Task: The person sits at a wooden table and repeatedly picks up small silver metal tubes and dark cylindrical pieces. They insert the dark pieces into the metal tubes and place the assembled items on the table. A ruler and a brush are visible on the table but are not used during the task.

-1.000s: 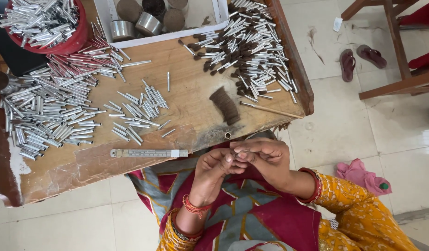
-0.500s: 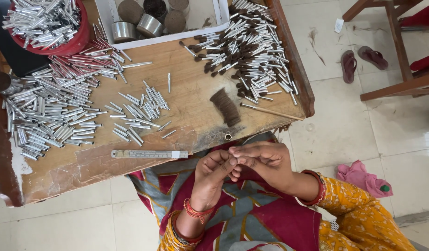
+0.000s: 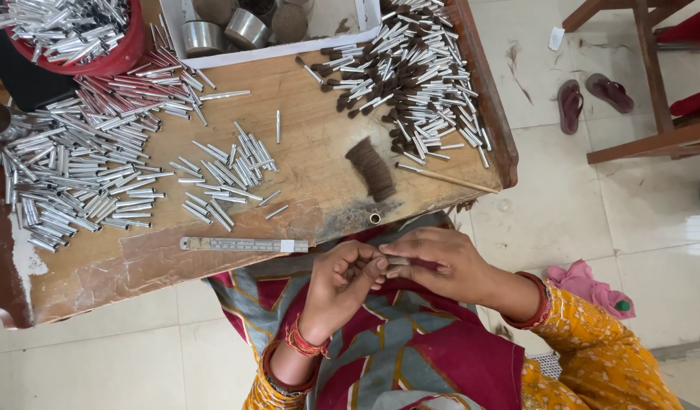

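My left hand [image 3: 342, 277] and my right hand [image 3: 441, 262] meet over my lap, just below the front edge of the wooden table [image 3: 319, 182]. Together their fingertips pinch a small silver metal tube [image 3: 397, 261] with a tuft of dark brown hair in it; the tube is mostly hidden by my fingers. A bundle of loose brown hair [image 3: 371, 168] lies on the table right above my hands. Filled tubes with dark hair tips [image 3: 410, 76] are heaped at the table's far right.
Empty silver tubes [image 3: 77, 175] cover the table's left, more in a red bowl [image 3: 114, 57]. A steel ruler [image 3: 243, 244] lies along the front edge, a thin stick [image 3: 445, 177] at right. A white tray [image 3: 289, 45] holds metal cups. Sandals [image 3: 589, 99], wooden chair [image 3: 653, 83] on floor.
My hands have shifted slightly to the right together, fingers working on the tube. Nothing on the table has moved.
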